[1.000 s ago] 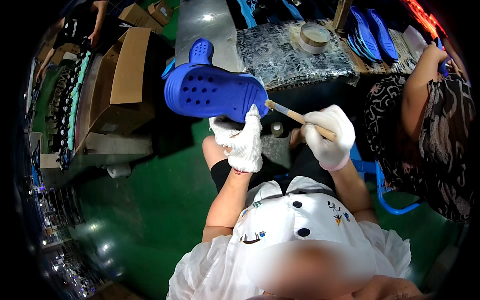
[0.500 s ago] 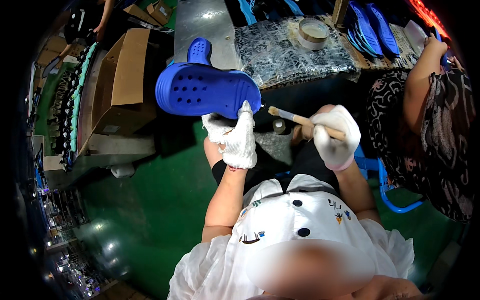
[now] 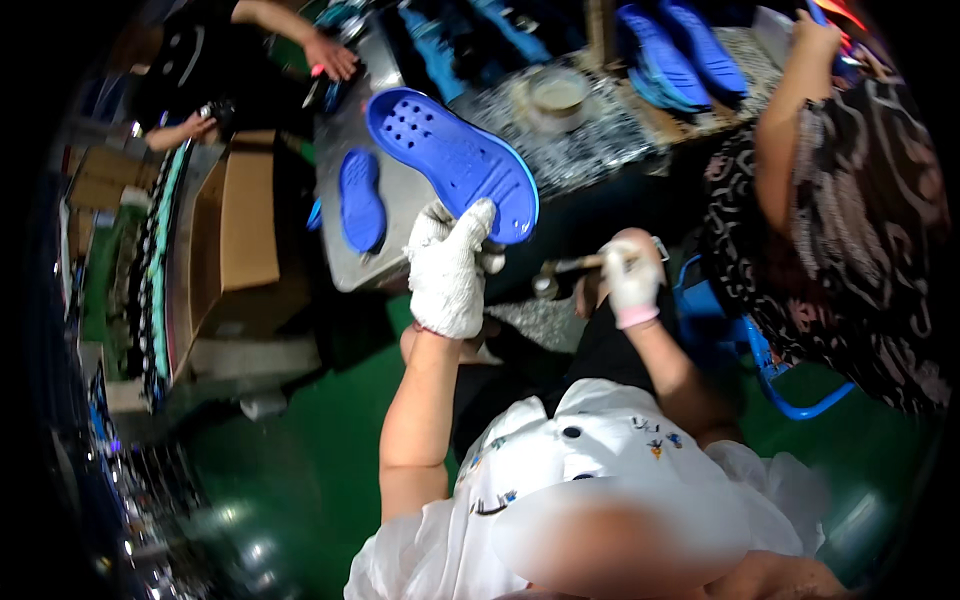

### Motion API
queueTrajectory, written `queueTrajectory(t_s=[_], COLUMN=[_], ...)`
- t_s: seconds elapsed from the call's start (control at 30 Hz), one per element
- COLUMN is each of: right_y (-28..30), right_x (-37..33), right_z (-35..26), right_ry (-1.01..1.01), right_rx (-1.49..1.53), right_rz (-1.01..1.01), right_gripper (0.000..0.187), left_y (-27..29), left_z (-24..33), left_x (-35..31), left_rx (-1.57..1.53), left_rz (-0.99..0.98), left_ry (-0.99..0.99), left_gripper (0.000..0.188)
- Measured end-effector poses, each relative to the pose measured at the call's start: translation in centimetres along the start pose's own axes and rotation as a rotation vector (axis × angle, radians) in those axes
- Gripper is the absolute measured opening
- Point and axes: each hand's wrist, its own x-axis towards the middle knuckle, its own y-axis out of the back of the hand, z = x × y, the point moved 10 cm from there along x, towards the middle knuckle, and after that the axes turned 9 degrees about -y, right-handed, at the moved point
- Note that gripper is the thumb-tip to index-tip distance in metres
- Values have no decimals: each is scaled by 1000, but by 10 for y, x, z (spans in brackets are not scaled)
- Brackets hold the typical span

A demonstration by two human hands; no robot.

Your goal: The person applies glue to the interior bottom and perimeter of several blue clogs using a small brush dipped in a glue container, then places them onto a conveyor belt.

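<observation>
One blue sole (image 3: 455, 165), left fingers (image 3: 474, 225) clamping it; right fingers (image 3: 625, 272) gripping a brush (image 3: 578, 264).

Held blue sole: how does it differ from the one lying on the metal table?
The held sole is up in the left hand; the table sole lies on the metal table. The held sole looks larger than the table sole and slants more across the picture. Both are blue.

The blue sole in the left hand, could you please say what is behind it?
Past its edges, the metal table and a plastic-covered surface show; whatever the sole covers cannot be seen.
</observation>
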Motion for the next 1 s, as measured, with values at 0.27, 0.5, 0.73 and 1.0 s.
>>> queueTrajectory(t_s=[0.27,0.5,0.73,1.0], right_y=[-19,-26,-25,-21], right_x=[2,8,8,13], right_z=[41,61,73,66], right_ry=[-120,-301,-275,-227], right_rx=[-295,-264,-88,-349], right_rz=[-147,-211,-201,-174], right_gripper=[13,21,19,19], left_y=[-206,-330,-317,-29], left_z=[-24,-50,-50,87], left_x=[37,117,138,73], left_rx=[134,285,483,1208], left_rz=[-586,-570,-535,97], left_ry=[76,-55,-490,-1226], left_gripper=[21,19,41,19])
